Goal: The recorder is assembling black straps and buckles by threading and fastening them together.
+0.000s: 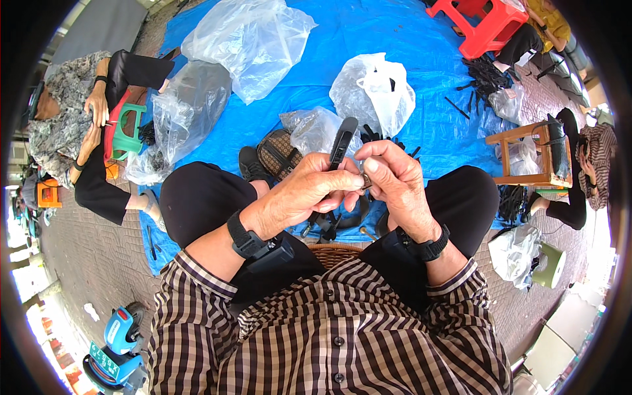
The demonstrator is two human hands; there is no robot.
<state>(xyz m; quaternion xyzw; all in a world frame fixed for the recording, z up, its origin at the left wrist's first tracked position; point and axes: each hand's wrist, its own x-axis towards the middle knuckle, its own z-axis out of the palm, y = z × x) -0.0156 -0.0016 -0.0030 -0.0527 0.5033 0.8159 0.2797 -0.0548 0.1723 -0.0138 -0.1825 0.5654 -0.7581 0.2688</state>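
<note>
My left hand [304, 192] grips a long black plastic part [342, 139] that sticks up above my fingers. My right hand [390, 176] meets it from the right and pinches a small metal piece [365, 181] against the part's lower end. Both hands hover above my knees, over a few black parts [327, 224] lying on the blue tarp [395, 46]. Black wrist bands sit on both forearms.
Several clear plastic bags [247, 36] and a white bag [375, 89] lie on the tarp ahead. A wicker basket rim [332, 253] sits between my legs. A person sits at left by a green stool [128, 131]; another sits at right by a wooden stool [526, 155]. A red stool [484, 23] stands beyond.
</note>
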